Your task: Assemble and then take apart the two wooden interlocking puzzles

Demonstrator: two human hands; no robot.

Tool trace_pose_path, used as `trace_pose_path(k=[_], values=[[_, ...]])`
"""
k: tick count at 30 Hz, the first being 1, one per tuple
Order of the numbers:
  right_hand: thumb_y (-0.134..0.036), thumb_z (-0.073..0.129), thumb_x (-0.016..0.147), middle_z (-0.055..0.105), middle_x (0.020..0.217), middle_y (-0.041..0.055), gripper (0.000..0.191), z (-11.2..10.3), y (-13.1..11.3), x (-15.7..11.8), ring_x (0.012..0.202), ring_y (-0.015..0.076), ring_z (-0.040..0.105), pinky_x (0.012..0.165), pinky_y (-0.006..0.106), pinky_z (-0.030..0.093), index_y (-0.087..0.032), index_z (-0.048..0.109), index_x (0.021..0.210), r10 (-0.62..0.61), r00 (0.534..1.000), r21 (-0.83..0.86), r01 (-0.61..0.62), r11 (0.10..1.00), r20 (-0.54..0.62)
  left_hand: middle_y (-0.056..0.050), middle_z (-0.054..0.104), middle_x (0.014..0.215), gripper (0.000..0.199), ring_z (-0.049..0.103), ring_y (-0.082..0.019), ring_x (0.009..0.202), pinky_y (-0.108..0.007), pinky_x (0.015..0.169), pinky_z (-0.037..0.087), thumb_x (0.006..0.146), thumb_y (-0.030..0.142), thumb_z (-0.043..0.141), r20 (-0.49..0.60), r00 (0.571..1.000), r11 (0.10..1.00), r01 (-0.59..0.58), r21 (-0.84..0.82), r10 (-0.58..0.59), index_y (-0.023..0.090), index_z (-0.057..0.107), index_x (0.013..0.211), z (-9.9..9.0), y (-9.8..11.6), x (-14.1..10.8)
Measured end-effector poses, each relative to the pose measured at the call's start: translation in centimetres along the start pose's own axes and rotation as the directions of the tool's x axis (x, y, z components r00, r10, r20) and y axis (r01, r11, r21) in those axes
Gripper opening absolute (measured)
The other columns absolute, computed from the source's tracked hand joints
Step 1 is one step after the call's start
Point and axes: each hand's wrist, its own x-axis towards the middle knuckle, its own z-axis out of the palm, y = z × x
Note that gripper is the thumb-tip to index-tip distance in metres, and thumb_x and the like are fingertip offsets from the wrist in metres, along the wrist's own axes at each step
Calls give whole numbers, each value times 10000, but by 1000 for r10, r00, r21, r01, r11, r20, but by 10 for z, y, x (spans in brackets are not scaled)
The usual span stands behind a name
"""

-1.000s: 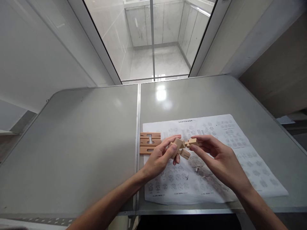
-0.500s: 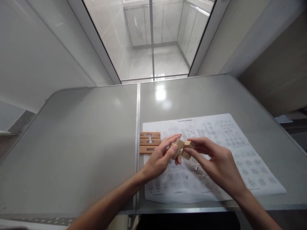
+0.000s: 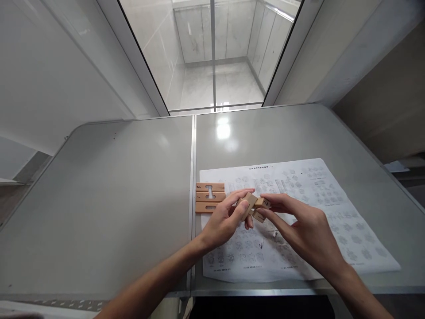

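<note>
Above a printed sheet, both my hands grip a small cluster of notched wooden puzzle pieces (image 3: 250,202). My left hand (image 3: 226,220) is closed on the left part of the cluster, its thumb pressed on the near face. My right hand (image 3: 299,223) pinches the block ends on the right, which carry dark marks, between thumb and fingers. How the pieces interlock is partly hidden by my fingers. Just left of my left hand, several slotted wooden bars (image 3: 210,197) lie side by side, some with dark marks on them.
The printed sheet (image 3: 335,212), covered in small diagrams, lies on the right half of the grey table (image 3: 139,190). A metal seam (image 3: 193,155) splits the tabletop. Beyond the far edge stands a glass window or door (image 3: 232,84).
The whole view has shifted slightly, so the table things sit a little further right. Both hands keep their grip on the wooden pieces, with hardly any movement between them.
</note>
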Motion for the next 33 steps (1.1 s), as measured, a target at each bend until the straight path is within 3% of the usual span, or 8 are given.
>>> trace_pose_path(k=[2, 7, 15, 24, 33], values=[[-387, 672, 1062, 841, 1108, 42, 191, 1, 0, 0, 938, 268, 836, 811, 395, 707, -275, 747, 1197, -8, 1000, -9, 8, 1000, 1, -47, 650, 862, 589, 630, -147, 712, -330, 764, 561, 1076, 520, 565, 4, 1000, 1000, 3, 4, -3, 95, 613, 1480, 0, -1, 0], [-346, 676, 1058, 841, 1104, 36, 181, 4, -2, -1, 935, 256, 836, 742, 351, 702, -276, 744, 1210, -34, 999, -34, 34, 999, -12, -56, 649, 916, 567, 626, -133, 698, -316, 751, 559, 1076, 501, 568, -33, 999, 999, -24, 33, 25, 84, 615, 1457, 0, -3, 1], [-308, 683, 1061, 838, 1107, 42, 153, 14, -6, -3, 942, 256, 828, 744, 353, 693, -279, 736, 1202, -75, 994, -92, 68, 993, -76, -26, 640, 790, 560, 637, -150, 705, -297, 737, 528, 1082, 507, 559, -61, 998, 997, -27, 77, 32, 79, 633, 1435, 0, -6, 0], [-386, 712, 1033, 847, 1013, 50, 179, 22, -2, -3, 910, 260, 847, 813, 373, 715, -238, 730, 1131, 48, 988, 17, -46, 999, -144, -35, 665, 803, 588, 645, -155, 738, -313, 778, 536, 1095, 491, 539, -68, 996, 997, -50, 65, 54, 74, 589, 1506, 0, -3, -1], [-415, 722, 1025, 847, 992, 52, 187, 24, -1, -7, 887, 257, 847, 782, 364, 709, -236, 723, 1079, 107, 975, 45, -100, 994, -196, -50, 690, 824, 602, 667, -161, 730, -325, 769, 557, 1084, 504, 565, -75, 996, 996, -43, 81, 49, 81, 587, 1511, 2, -5, -1]])
